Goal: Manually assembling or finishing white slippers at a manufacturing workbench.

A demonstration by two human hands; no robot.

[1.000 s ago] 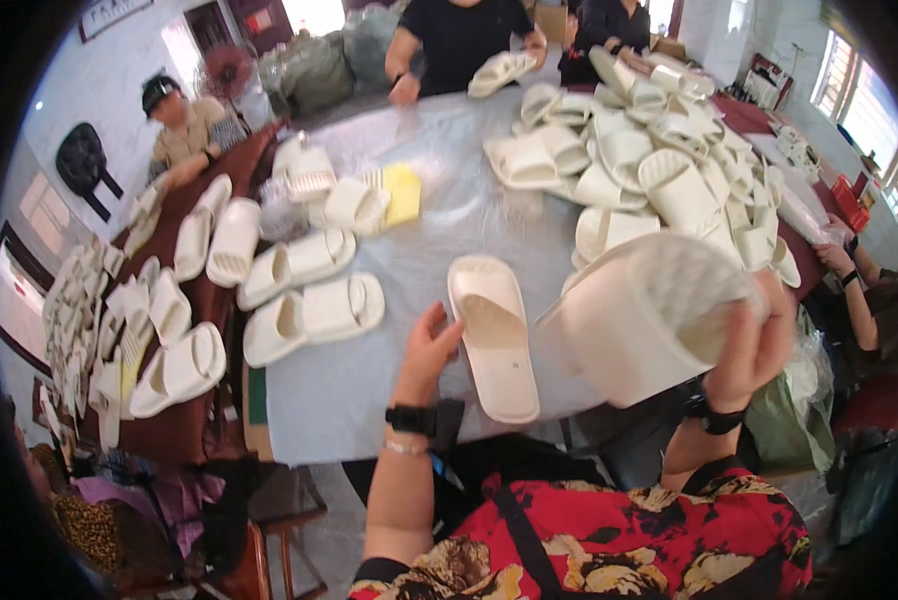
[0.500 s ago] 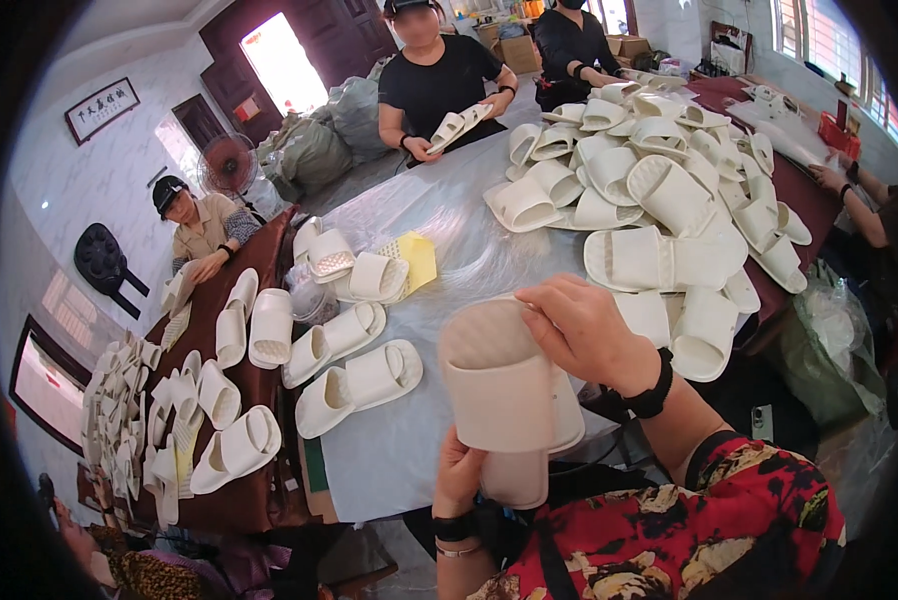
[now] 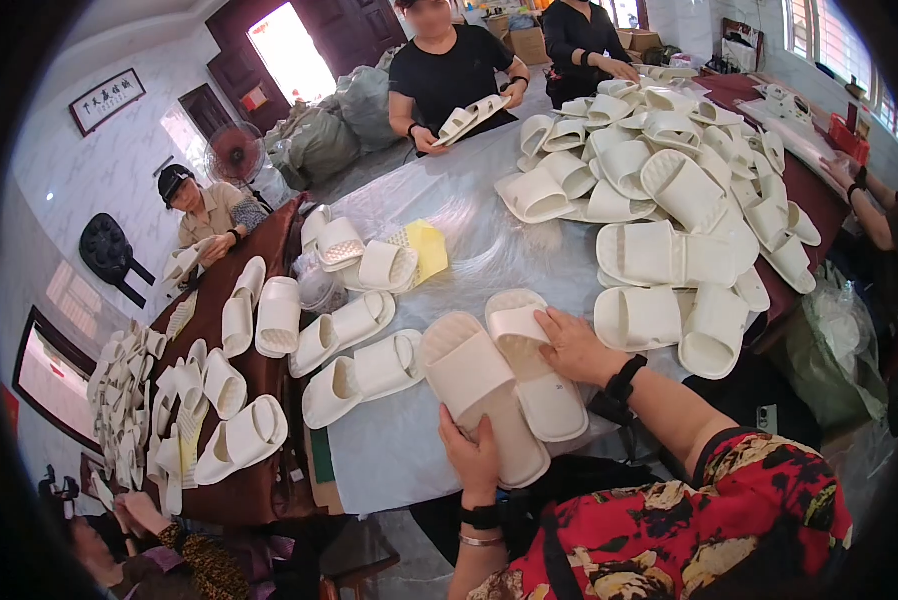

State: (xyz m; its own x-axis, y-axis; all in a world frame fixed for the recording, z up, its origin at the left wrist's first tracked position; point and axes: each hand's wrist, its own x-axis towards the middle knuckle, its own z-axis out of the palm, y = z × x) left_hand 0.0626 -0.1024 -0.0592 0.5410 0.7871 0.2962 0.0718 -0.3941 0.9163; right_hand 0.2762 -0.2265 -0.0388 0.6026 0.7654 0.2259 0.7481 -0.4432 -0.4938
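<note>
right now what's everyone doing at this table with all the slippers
The person wearing the camera has two cream slippers side by side at the table's near edge: the left hand grips the heel of the left slipper, the right hand rests on the right slipper. More pairs lie to the left, and a big pile to the right. Other people around the table handle slippers too.

We look down from a single head-worn fisheye camera, tilted forward over the near edge of the plastic-covered table (image 3: pixel 489 250). Our own forearms enter from the lower edge, close below the lens. The far side bends toward the dark circular rim.
</note>
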